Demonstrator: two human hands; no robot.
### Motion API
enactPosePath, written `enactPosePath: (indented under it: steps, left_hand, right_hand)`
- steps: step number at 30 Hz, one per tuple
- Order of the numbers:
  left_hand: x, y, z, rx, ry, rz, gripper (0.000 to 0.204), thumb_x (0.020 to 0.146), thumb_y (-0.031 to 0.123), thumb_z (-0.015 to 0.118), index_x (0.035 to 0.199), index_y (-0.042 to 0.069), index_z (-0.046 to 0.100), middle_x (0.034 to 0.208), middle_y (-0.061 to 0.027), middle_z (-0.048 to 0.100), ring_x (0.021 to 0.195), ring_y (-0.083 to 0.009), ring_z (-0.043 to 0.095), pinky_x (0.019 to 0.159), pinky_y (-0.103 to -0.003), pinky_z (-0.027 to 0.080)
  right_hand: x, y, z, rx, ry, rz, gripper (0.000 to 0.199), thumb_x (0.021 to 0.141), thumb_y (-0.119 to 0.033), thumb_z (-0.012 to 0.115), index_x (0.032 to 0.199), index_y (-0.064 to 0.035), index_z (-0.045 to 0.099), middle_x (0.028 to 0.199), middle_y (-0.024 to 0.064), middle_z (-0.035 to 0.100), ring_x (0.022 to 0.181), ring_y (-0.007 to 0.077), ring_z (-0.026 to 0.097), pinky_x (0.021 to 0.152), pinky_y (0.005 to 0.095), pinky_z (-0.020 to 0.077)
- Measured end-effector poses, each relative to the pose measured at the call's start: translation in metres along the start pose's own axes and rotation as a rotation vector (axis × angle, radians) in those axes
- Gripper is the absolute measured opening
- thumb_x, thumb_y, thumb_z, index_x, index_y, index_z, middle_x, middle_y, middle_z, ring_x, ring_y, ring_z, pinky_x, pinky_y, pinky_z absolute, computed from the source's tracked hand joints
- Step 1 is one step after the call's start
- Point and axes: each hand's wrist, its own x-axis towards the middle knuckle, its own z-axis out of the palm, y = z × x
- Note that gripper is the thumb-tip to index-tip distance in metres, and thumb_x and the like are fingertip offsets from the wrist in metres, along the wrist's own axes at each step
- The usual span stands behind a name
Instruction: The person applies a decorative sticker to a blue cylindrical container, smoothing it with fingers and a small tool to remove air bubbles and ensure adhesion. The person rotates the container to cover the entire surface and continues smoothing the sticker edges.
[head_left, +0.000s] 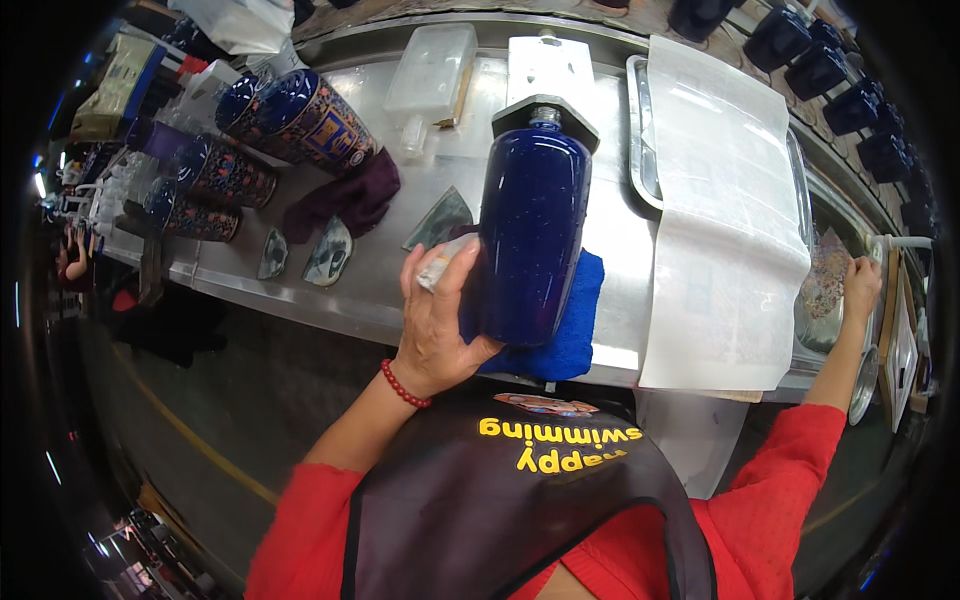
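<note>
A glossy dark blue bottle [535, 235] lies in the middle, its threaded neck pointing away at a dark angular holder [575, 122]. My left hand [435, 320] is closed at the bottle's lower left side, thumb by its base. Something white, a wrap or a scrap of cloth, shows at its fingers [447, 262]. Far to the right, my right hand [862, 285] pinches the edge of a thin floral decal sheet [825, 280] over a metal basin [822, 330]. A blue towel [575, 325] lies beneath and beside the bottle.
Decorated blue bottles [315, 125] stand at left beside a dark purple cloth [350, 195]. Several dark green scraper-like pieces [328, 252] lie near the edge. White paper [725, 250] covers a metal tray [645, 170]. A clear plastic box [432, 70] sits behind; plain blue bottles [775, 40] line the back right.
</note>
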Motion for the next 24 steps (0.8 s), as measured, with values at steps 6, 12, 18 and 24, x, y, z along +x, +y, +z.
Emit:
enactPosePath:
  steps: [6, 12, 18, 24]
  left_hand:
    - [0.012, 0.005, -0.013, 0.091, 0.047, 0.063, 0.094, 0.077, 0.056, 0.081, 0.149, 0.003, 0.051, 0.131, -0.0172, 0.064, 0.121, -0.0355, 0.055, 0.117, -0.067, 0.020]
    - [0.022, 0.018, -0.029, 0.249, -0.003, 0.123, 0.094, 0.065, 0.049, 0.089, 0.142, 0.004, 0.060, 0.124, -0.0110, 0.068, 0.121, -0.0333, 0.055, 0.115, -0.071, 0.018]
    - [0.018, 0.004, -0.017, 0.147, 0.055, 0.137, 0.093, 0.071, 0.052, 0.087, 0.144, 0.003, 0.057, 0.124, -0.0156, 0.067, 0.124, -0.0355, 0.053, 0.117, -0.067, 0.020]
    - [0.038, 0.000, -0.042, -0.197, -0.036, 0.234, 0.116, 0.082, 0.071, 0.072, 0.163, 0.004, 0.022, 0.148, -0.0250, 0.044, 0.135, -0.0442, 0.041, 0.121, -0.056, 0.020]
  right_hand:
    - [0.012, -0.104, -0.133, 0.213, 0.167, -0.233, 0.016, 0.100, -0.014, 0.065, 0.096, 0.0019, 0.064, 0.123, 0.0147, 0.063, 0.108, 0.0341, 0.062, 0.090, 0.0439, 0.0503]
    - [-0.007, -0.223, -0.256, 0.508, 0.065, -0.424, 0.013, 0.100, -0.010, 0.068, 0.095, 0.0021, 0.064, 0.132, 0.0131, 0.062, 0.114, 0.0229, 0.063, 0.090, 0.0334, 0.0501]
    - [-0.046, -0.308, -0.344, 0.728, 0.107, -0.709, 0.011, 0.095, -0.008, 0.073, 0.091, 0.0005, 0.066, 0.131, 0.0148, 0.062, 0.114, 0.0235, 0.065, 0.085, 0.0328, 0.0520]
    - [-0.074, -0.353, -0.398, 0.831, 0.062, -0.961, 0.010, 0.086, -0.004, 0.075, 0.086, -0.0020, 0.065, 0.134, 0.0220, 0.060, 0.122, 0.0298, 0.063, 0.093, 0.0394, 0.0502]
